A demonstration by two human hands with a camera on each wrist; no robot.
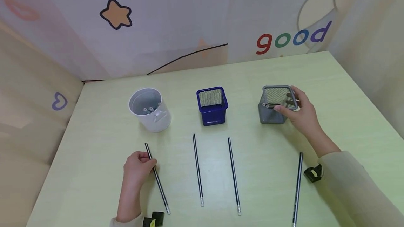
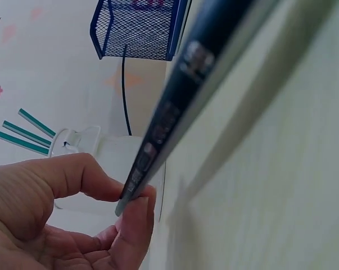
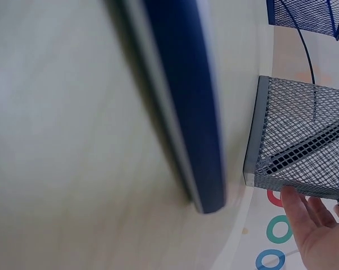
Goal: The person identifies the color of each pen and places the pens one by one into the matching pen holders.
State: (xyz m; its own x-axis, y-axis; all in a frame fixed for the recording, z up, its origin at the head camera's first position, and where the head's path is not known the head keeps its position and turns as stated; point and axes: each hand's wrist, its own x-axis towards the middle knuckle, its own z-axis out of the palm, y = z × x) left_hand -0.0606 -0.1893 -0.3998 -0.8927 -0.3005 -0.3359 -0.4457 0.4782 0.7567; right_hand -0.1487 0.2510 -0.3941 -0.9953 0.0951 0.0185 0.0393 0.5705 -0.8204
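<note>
My left hand pinches a dark striped pencil between thumb and fingers, near its upper end. In the left wrist view the pencil's shaft slants up across the picture from the fingertips. The right hand grips the grey mesh pen holder at its right side, thumb over the front rim and fingers round the side. Pencil ends show inside this holder near the front rim. Through the mesh, the right wrist view shows a dark slanting shape. One more striped pencil lies on the table below the right hand.
A white cup with several pencils in it stands at the left. A blue mesh holder stands in the middle. Two striped pencils lie in front of it. Curtains hang behind the table and at both sides.
</note>
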